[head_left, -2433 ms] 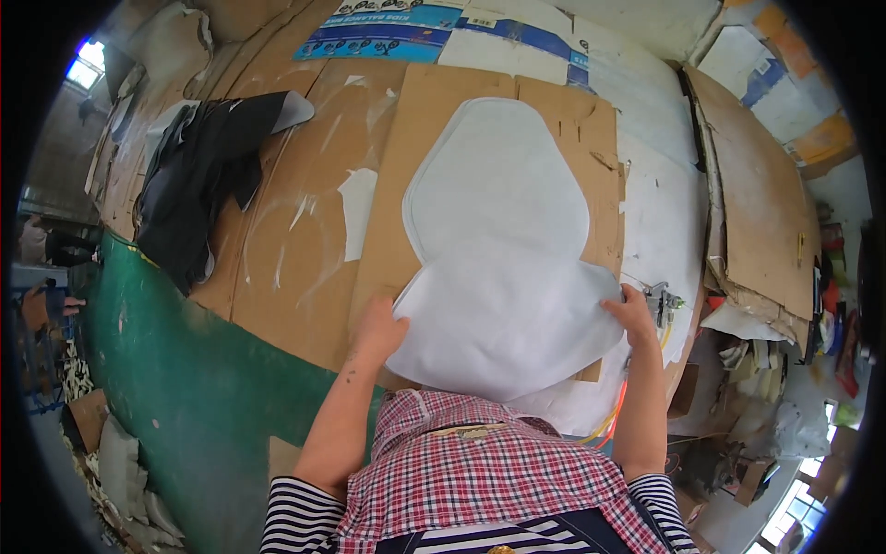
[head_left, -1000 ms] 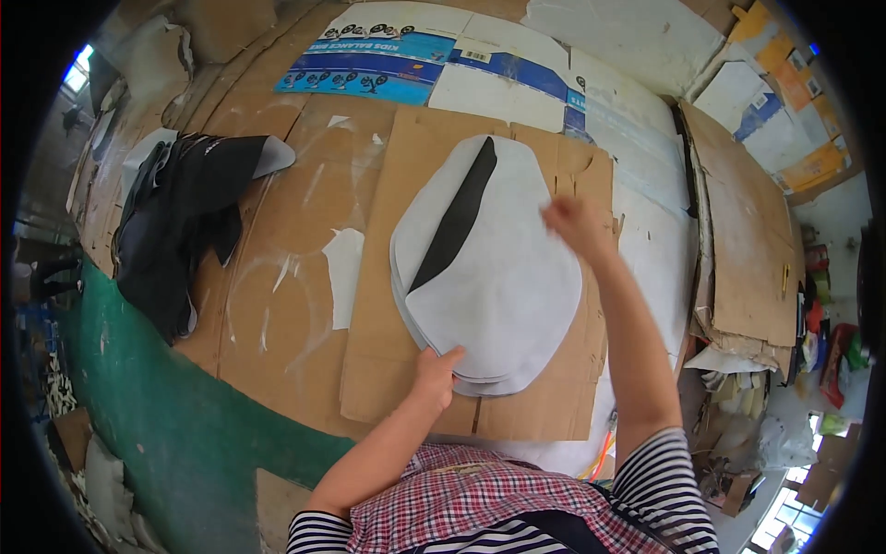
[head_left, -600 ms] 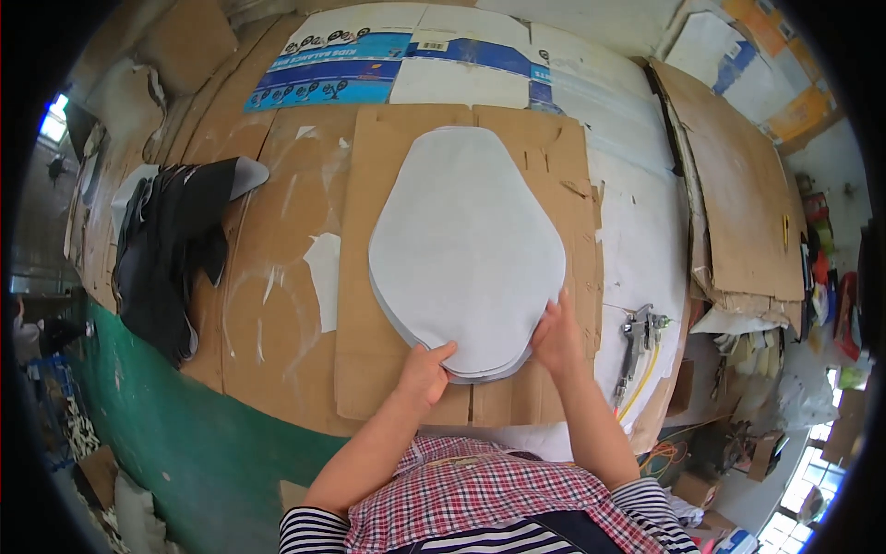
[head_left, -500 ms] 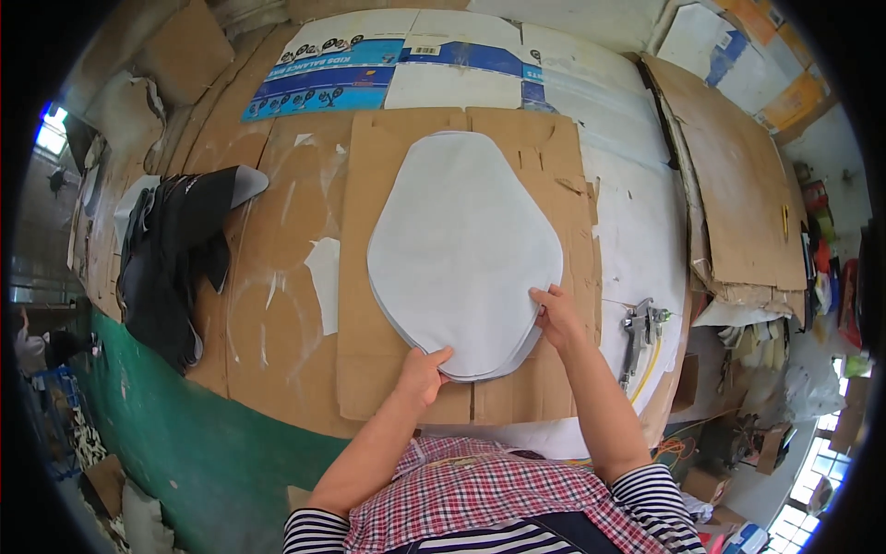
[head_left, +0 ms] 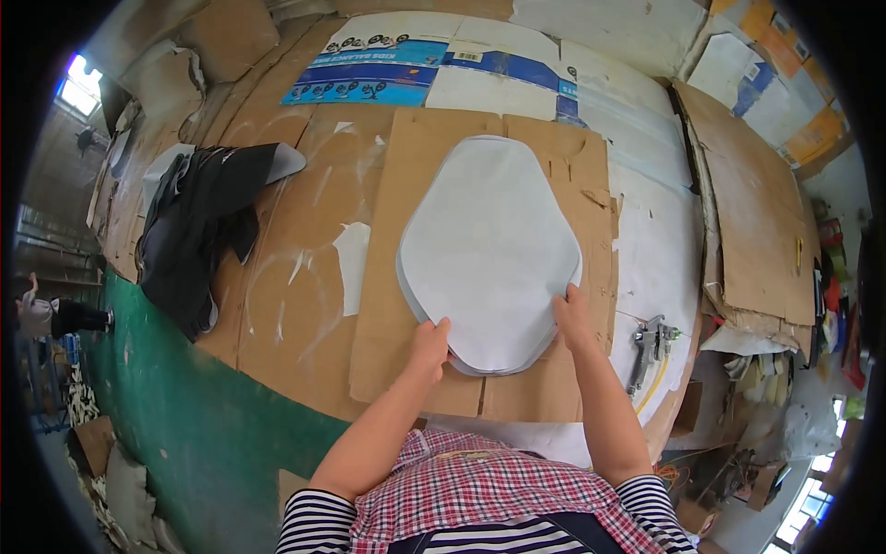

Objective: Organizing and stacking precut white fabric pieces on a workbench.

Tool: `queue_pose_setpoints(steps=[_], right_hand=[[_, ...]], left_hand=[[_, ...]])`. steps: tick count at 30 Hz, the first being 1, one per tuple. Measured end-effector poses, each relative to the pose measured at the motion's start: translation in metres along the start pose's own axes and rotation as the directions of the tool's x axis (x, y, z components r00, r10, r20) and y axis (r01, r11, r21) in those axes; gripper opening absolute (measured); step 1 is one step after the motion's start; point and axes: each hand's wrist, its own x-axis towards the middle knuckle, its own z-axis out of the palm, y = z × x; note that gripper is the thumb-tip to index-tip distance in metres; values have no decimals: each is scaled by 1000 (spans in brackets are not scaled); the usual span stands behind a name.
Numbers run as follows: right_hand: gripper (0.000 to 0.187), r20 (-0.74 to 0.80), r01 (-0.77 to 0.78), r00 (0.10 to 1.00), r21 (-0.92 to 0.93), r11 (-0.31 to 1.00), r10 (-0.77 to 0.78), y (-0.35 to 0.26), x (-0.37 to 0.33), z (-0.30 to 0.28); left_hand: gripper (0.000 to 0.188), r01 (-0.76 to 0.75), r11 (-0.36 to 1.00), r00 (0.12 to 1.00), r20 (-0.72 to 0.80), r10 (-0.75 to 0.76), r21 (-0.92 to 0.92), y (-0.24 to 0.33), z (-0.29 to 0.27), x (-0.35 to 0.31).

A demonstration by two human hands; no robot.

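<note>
A stack of pale grey, pear-shaped cut sheets (head_left: 494, 245) lies on a flat cardboard panel (head_left: 397, 360), narrower at its far end. The layers sit slightly out of line along the lower left edge. My left hand (head_left: 430, 349) grips the near left edge, thumb on top and fingers underneath, mostly hidden. Opposite it, my right hand (head_left: 573, 316) pinches the near right edge in the same way. The exact number of sheets cannot be told.
Right of the panel lies a metal spray gun (head_left: 649, 349) with a yellow hose. Dark fabric pieces (head_left: 198, 226) are heaped on the left. Stacked cardboard (head_left: 761, 226) stands at the right, and printed blue-and-white cardboard (head_left: 369, 69) covers the far side. Another person (head_left: 57, 317) is at far left.
My left hand has moved from the near bottom edge up to the lower left edge. The right hand still holds the right edge. The whole view has shifted slightly.
</note>
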Motion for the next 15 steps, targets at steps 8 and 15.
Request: queue_pose_setpoints(steps=[8,15], right_hand=[[14,19,-85,996,-17,996,85,-7,-1,-1],[18,-110,268,926,-481,835,-361,3,11,5]], left_hand=[[37,44,999,999,10,-44,-1,0,-2,-3],[33,27,986,1000,-13,-25,164,-8,-11,-1]])
